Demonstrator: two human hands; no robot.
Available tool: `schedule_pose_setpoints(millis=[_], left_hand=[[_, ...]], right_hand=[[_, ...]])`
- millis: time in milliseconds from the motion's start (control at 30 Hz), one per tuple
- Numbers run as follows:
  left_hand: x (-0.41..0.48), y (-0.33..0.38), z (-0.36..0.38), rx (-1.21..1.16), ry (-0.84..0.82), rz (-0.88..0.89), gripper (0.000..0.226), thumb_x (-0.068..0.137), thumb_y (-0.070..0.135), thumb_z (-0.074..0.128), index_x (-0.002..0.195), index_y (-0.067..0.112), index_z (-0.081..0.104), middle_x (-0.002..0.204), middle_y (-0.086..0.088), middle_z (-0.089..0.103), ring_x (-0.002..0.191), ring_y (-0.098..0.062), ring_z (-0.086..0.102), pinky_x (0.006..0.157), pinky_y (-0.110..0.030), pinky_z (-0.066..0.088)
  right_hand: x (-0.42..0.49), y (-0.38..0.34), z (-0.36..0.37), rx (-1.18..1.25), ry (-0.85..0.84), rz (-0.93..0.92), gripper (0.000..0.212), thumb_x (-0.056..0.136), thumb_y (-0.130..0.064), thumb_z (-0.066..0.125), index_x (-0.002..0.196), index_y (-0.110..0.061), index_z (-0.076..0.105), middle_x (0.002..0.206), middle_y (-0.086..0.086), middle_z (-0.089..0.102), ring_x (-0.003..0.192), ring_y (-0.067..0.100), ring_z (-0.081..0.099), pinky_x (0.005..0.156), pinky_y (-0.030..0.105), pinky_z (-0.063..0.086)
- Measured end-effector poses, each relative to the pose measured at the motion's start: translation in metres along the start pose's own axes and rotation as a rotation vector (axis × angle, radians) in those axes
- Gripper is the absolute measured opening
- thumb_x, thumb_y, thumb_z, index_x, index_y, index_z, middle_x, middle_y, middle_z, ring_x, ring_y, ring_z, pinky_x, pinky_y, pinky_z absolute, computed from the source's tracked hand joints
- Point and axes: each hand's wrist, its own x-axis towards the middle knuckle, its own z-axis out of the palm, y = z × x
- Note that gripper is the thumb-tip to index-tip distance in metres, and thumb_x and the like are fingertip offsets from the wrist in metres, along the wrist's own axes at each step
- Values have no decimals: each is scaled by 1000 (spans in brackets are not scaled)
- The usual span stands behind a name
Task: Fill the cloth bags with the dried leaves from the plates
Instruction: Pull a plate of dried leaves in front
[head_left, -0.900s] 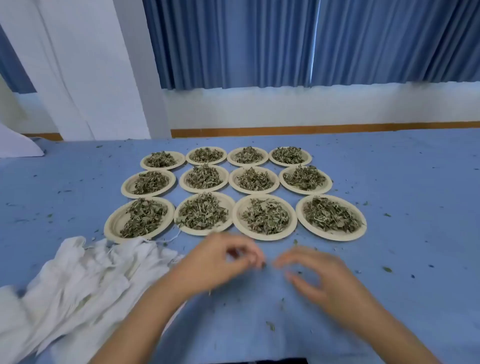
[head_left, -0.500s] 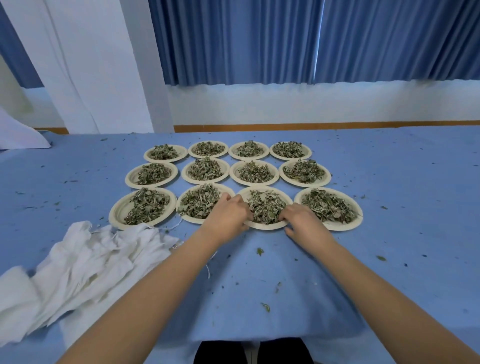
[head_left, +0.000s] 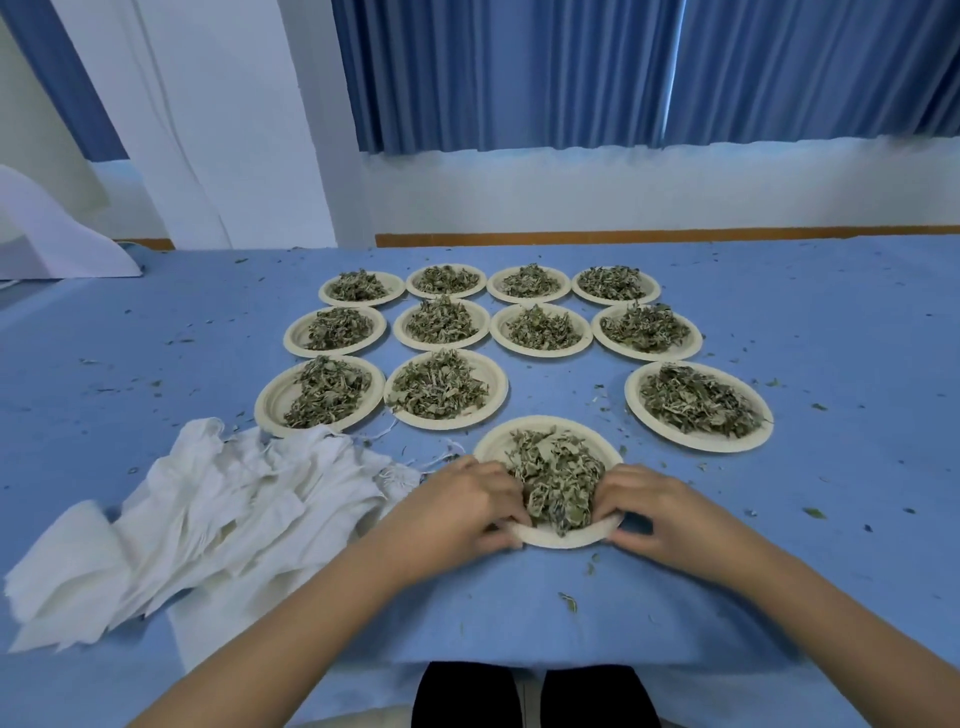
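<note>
- We see the table (head_left: 831, 545), under a blue cloth, filling the view from 9 to 3 o'clock. Blue curtains (head_left: 519, 73) hang behind it at 12 o'clock.
- We find the white cloth bags (head_left: 218, 519) in a rumpled heap on the table at 9 o'clock of the near plate. They lie flat, and one edge lies just beside our left hand.
- Eleven paper plates (head_left: 696, 445) heaped with dried leaves stand in rows toward 12 o'clock: four, four, then three, with a gap in the nearest row.
- The near plate (head_left: 496, 441) sits alone on the table, closer to us than that gap.
- Our left hand (head_left: 462, 512) clasps its rim at 8 o'clock, fingers curled over the edge.
- Our right hand (head_left: 665, 512) clasps the rim at 4 o'clock the same way. The two hands are apart, with the plate between them.
- Its dried leaves (head_left: 558, 478) are heaped toward 6 o'clock on the plate, between our fingers.
- Leaf crumbs (head_left: 569, 603) dot the table all around.
</note>
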Motion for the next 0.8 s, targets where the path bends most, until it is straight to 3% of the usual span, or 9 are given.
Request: schedule_pose_setpoints(millis=[67, 133, 200, 267, 333, 467, 633, 700, 800], left_hand=[[-6, -4, -12, -86, 110, -160, 25, 90, 37, 65, 104, 17, 74, 100, 5, 67, 97, -9, 54, 91, -27, 40], [-10, -15, -26, 78, 195, -426, 20, 94, 28, 61, 104, 14, 70, 105, 1, 63, 100, -15, 53, 89, -28, 43], [-13, -25, -37, 364, 65, -740, 17, 94, 16, 56, 109, 12, 64, 112, -4, 58, 108, -21, 50, 86, -27, 42], [-13, -30, -38, 458, -104, -927, 19, 94, 9, 55, 111, 9, 62, 116, -7, 57, 114, -25, 48, 80, -28, 39], [-10, -35, -31, 456, -174, -972, 21, 94, 3, 53, 113, 9, 62, 117, -7, 59, 117, -24, 50, 77, -26, 39], [-6, -39, -25, 491, -161, -994, 31, 90, -5, 50, 111, 13, 63, 113, -3, 64, 109, -20, 59, 72, -24, 36], [-6, -40, -30, 523, -83, -979, 21, 89, 0, 53, 79, 19, 49, 98, -1, 67, 94, -21, 63, 80, -28, 40], [-6, -42, -32, 401, -21, -986, 17, 90, 14, 63, 75, 15, 55, 93, -3, 69, 88, -23, 65, 77, -29, 41], [-6, -45, -41, 28, 86, -995, 17, 82, 31, 76, 78, 15, 72, 80, -1, 71, 79, -22, 67, 64, -26, 43]], right_hand=[[2, 0, 2, 65, -6, 24, 8, 80, -4, 71, 85, -9, 69, 89, -4, 63, 87, 8, 58, 77, 23, 46], [6, 2, 3, 117, -12, 46, 10, 78, -3, 75, 84, -10, 71, 89, -5, 64, 87, 7, 60, 76, 24, 48], [9, 3, 3, 149, -21, 64, 12, 76, -5, 78, 85, -11, 72, 90, -8, 64, 87, 3, 60, 77, 20, 47], [10, 4, 4, 163, -22, 64, 13, 75, -7, 80, 84, -12, 73, 90, -10, 64, 86, 0, 60, 77, 17, 46], [10, 5, 5, 169, -7, 57, 13, 75, -8, 80, 84, -14, 73, 89, -10, 64, 86, 1, 60, 76, 18, 47], [7, 7, 9, 202, 37, 55, 13, 75, -5, 78, 85, -13, 75, 90, -9, 65, 86, 3, 61, 76, 20, 48], [11, 10, 8, 222, 31, 63, 16, 72, -4, 81, 85, -11, 76, 89, -10, 65, 84, 0, 61, 76, 13, 45], [13, 10, 8, 233, 25, 64, 16, 72, -4, 81, 85, -12, 76, 89, -13, 65, 83, -1, 61, 76, 12, 44], [16, 9, 9, 232, 5, 67, 17, 72, -6, 81, 86, -14, 76, 90, -15, 64, 84, -1, 61, 76, 11, 44]])
